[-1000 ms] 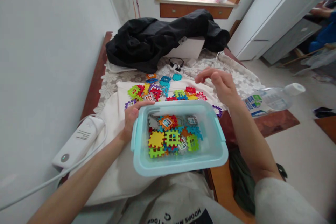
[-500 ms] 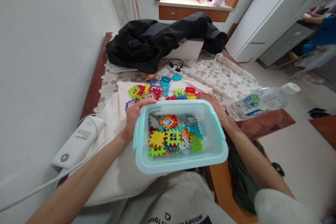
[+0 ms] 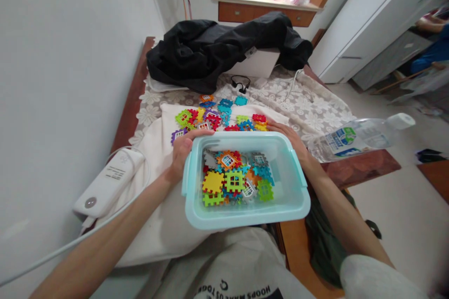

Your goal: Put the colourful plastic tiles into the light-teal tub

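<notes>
Between my hands is a light-blue plastic bin (image 3: 245, 218), tilted toward me. Its floor carries several interlocking toy tiles (image 3: 212, 182) in yellow, green, orange, grey and blue, some with window grids. My left hand (image 3: 182, 153) grips the bin's far left corner, thumb near the rim. Around its far right side wraps my right hand (image 3: 293, 144), the fingers partly hidden behind the wall. Just beyond the bin, more loose tiles (image 3: 184, 117) lie spread on a white cloth (image 3: 154, 145).
A clear plastic bottle (image 3: 354, 139) lies at the table's right edge. On the left sits a white power unit (image 3: 108, 182) with a cable. Behind are a black jacket (image 3: 196, 51) and a black headset (image 3: 241, 85). A person in blue (image 3: 431, 53) is at the far right.
The view has shifted slightly, so everything appears a little further right. Both hands keep their hold on the bin, and the tiles inside lie as before.
</notes>
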`<state>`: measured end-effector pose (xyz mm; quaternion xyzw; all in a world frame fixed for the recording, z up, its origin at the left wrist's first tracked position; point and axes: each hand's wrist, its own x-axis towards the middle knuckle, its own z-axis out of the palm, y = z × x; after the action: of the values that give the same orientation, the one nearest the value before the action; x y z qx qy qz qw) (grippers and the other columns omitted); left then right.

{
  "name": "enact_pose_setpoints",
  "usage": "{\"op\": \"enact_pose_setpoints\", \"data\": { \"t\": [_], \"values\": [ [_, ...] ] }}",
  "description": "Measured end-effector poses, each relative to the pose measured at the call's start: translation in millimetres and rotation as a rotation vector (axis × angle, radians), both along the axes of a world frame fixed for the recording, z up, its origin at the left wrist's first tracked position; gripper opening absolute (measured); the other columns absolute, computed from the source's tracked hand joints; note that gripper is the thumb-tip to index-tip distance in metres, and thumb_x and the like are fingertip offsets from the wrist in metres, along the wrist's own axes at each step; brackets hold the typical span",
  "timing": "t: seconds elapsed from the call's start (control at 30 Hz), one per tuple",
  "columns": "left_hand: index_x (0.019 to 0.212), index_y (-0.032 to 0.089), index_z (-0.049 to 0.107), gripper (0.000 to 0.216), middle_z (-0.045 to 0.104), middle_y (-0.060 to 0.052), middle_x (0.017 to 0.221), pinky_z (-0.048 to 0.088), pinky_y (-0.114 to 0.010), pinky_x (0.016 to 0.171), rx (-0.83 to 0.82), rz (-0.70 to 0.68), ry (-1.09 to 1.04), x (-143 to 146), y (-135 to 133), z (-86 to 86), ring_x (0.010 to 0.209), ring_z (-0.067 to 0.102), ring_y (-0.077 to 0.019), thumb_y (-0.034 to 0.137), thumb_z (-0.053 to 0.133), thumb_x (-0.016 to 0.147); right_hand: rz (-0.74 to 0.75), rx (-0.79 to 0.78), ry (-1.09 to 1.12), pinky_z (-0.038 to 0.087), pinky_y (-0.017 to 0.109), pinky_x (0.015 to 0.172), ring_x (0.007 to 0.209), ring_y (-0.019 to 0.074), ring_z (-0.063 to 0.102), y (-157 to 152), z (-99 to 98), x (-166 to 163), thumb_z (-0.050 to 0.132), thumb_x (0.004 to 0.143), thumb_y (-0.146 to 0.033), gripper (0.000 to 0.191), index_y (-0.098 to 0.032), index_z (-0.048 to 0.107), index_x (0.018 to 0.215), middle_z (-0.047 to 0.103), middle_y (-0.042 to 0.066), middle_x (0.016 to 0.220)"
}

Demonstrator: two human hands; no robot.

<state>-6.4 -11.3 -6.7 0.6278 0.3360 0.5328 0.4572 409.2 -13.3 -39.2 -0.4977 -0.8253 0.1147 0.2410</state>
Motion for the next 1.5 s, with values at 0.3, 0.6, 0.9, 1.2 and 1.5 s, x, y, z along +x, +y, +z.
{"op": "enact_pose_setpoints", "data": {
  "t": [0.3, 0.6, 0.9, 1.2, 1.5],
  "values": [
    [0.115, 0.019, 0.088, 0.059, 0.085, -0.012, 0.102, 0.063, -0.047, 0.085, -0.006, 0.019, 0.008, 2, -2, 5.9, 0.089, 0.076, -0.0304, 0.063, 0.05, 0.106, 0.102, -0.021, -0.056, 0.038, 0.06, 0.138, 0.161, 0.0363, 0.049, -11, 3.7, -1, 0.061, 0.103, -0.045, 0.053, -0.025, 0.068, 0.152, 0.05, 0.011, 0.174],
    [0.115, 0.021, 0.089, 0.057, 0.085, -0.011, 0.101, 0.06, -0.049, 0.086, 0.034, 0.027, 0.015, 2, -1, 4.9, 0.089, 0.075, -0.0315, 0.062, 0.049, 0.106, -0.107, 0.02, -0.145, 0.037, 0.065, 0.132, 0.155, 0.0385, 0.051, -8, -4.0, 2, 0.06, 0.101, -0.035, 0.065, -0.025, 0.052, 0.164, 0.053, 0.014, 0.171],
    [0.116, 0.019, 0.089, 0.06, 0.084, -0.013, 0.098, 0.059, -0.048, 0.079, 0.016, 0.015, 0.013, 1, -1, 2.5, 0.083, 0.073, -0.0308, 0.063, 0.049, 0.106, -0.239, 0.061, -0.085, 0.056, 0.055, 0.106, 0.12, 0.0371, 0.066, -1, -7.8, 3, 0.061, 0.099, -0.038, 0.03, -0.021, 0.074, 0.12, 0.073, 0.018, 0.13],
    [0.118, 0.019, 0.088, 0.059, 0.084, -0.012, 0.1, 0.06, -0.045, 0.078, 0.022, -0.011, -0.022, 2, -1, 0.1, 0.084, 0.075, -0.0291, 0.061, 0.049, 0.107, -0.345, 0.089, -0.06, 0.056, 0.047, 0.093, 0.107, 0.0336, 0.066, -7, -4.8, 2, 0.052, 0.101, -0.035, 0.03, -0.021, 0.063, 0.125, 0.072, 0.016, 0.114],
    [0.118, 0.019, 0.088, 0.062, 0.085, -0.014, 0.104, 0.063, -0.047, 0.085, -0.005, -0.004, -0.006, -1, 1, -3.9, 0.089, 0.076, -0.0312, 0.066, 0.049, 0.106, -0.43, 0.085, -0.176, 0.053, 0.042, 0.08, 0.1, 0.0334, 0.068, -3, -9.1, 1, 0.055, 0.1, -0.032, 0.027, -0.019, 0.072, 0.117, 0.072, 0.016, 0.109]
  ]
}}
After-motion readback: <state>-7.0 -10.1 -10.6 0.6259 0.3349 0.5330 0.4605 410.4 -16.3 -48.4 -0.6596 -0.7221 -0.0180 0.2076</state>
